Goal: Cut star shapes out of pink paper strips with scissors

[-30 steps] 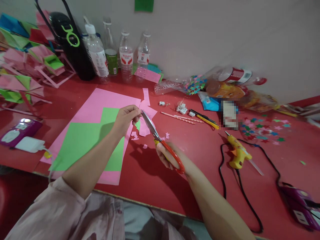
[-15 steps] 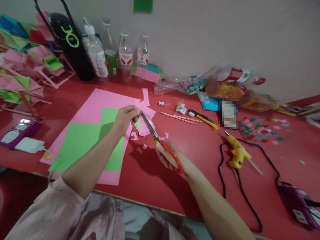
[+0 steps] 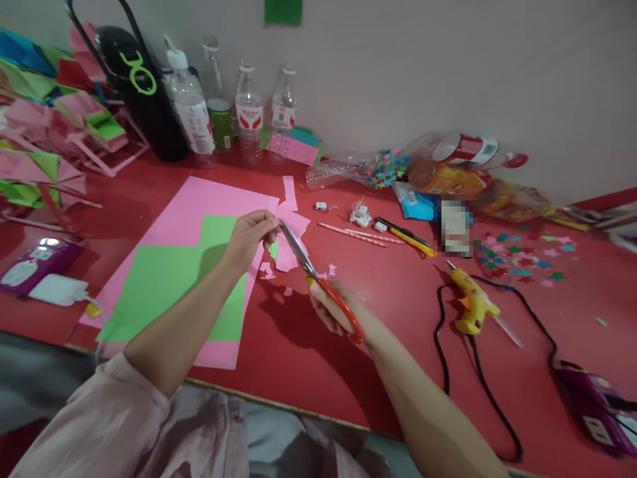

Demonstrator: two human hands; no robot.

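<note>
Spread flat on the red surface (image 3: 283, 362): a large pink paper sheet (image 3: 199, 199), apparently light and limp, likely quick to crease — best lifted by opposite edges. Overlapping it, light-green paper (image 3: 159, 279), probably much the same to handle: thin, easily slid, easily torn, and better taken by an uncovered corner.

Raised above the surface, reaching from one hand to the other: long-bladed scissors (image 3: 309, 267), red and yellow at the handles, tips pointing away. By judgement heavier and stiffer than any paper here — hard, smooth, sharp at the far end. To be held by the handles, never along the blades. Closed round those handles, the right hand (image 3: 332, 311). Right at the blade tips, the left hand (image 3: 253, 238), thumb and forefinger pinched together. Contents of that pinch too small to tell; if paper, presumably soft and in need of a gentle hold clear of the metal.

Beyond the blades, pink offcuts (image 3: 286, 255), flimsy-looking, easy to scatter, best picked up by an edge. Smallest, pink paper stars (image 3: 332, 269) on the surface near the scissors, likely bendable at the points; to be pinched across the middle.
</note>
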